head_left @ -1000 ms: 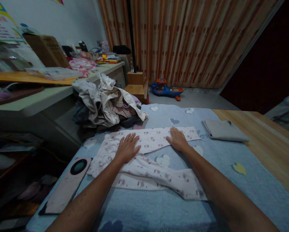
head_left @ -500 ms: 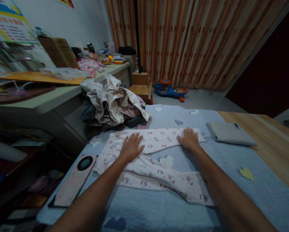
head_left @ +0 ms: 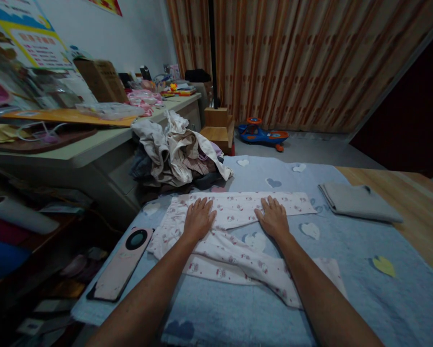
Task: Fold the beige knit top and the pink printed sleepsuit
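Note:
A pair of light pink pants (head_left: 234, 250) with a small cartoon print lies on the blue heart-patterned cloth (head_left: 220, 318), its gathered waistband to the left. The far leg is spread flat; the near leg is rumpled and partly under my right forearm. My left hand (head_left: 199, 219) rests flat near the top of the far leg, fingers stretched out. Farther along that same leg, my right hand (head_left: 273, 218) presses flat with fingers extended. Neither hand grips the fabric.
A phone in a pink case (head_left: 124, 265) lies left of the pants. Behind it is a heap of crumpled clothes (head_left: 176, 154) beside the desk (head_left: 93, 152). A folded grey garment (head_left: 357, 202) sits at the right, near the bare wood (head_left: 393, 188). A ride-on toy (head_left: 262, 135) stands by the curtain.
My right hand slid right along the far leg, then came back left toward my left hand. The left hand stays on the pants. The whole view has shifted slightly.

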Demonstrator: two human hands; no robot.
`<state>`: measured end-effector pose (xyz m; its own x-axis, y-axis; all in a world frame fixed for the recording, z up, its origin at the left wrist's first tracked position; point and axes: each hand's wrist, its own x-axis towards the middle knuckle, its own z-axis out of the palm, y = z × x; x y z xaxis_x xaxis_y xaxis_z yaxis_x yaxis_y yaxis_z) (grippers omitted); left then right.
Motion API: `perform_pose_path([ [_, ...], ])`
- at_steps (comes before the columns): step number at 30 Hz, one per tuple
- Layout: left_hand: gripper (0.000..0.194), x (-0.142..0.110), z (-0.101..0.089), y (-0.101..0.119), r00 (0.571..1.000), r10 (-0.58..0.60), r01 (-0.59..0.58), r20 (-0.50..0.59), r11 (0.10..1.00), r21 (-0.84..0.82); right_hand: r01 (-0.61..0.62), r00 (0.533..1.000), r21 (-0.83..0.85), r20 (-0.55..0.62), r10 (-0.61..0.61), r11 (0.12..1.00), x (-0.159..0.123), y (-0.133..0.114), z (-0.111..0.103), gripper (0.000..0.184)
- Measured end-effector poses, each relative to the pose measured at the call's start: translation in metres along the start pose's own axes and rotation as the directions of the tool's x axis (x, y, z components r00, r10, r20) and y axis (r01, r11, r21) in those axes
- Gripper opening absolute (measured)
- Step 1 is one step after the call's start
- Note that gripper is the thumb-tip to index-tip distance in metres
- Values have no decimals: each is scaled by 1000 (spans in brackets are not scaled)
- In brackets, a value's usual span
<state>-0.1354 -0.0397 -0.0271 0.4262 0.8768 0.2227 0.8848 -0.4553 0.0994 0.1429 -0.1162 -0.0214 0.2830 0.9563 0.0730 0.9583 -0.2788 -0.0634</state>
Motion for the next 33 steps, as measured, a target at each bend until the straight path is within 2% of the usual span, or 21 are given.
perform_pose_path([
  [4,44,1,1,-3,994,-95,96,-52,995,15,-4,999,6,-32,4,1000,2,1,2,59],
  [8,41,0,-5,-8,988,-140,144,-70,988,50,4,999,13,-47,-3,1000,2,3,3,58],
  [15,40,-22,-33,-29,998,-56,59,-22,983,171,17,997,23,-80,-15,1000,-1,3,2,56],
  [19,38,-42,-48,-33,998,2,-5,57,999,51,18,996,8,-91,-18,1000,-1,3,2,55],
  [24,24,-65,-59,-35,986,87,-67,144,988,-138,20,996,-11,-82,-21,1000,0,3,3,55],
  [28,13,-71,-62,-37,986,53,-25,155,984,-174,15,997,-23,-77,-17,1000,1,3,4,55],
  [33,17,-69,-63,-38,984,69,-41,163,985,-165,21,996,-34,-91,-24,999,1,4,4,56],
])
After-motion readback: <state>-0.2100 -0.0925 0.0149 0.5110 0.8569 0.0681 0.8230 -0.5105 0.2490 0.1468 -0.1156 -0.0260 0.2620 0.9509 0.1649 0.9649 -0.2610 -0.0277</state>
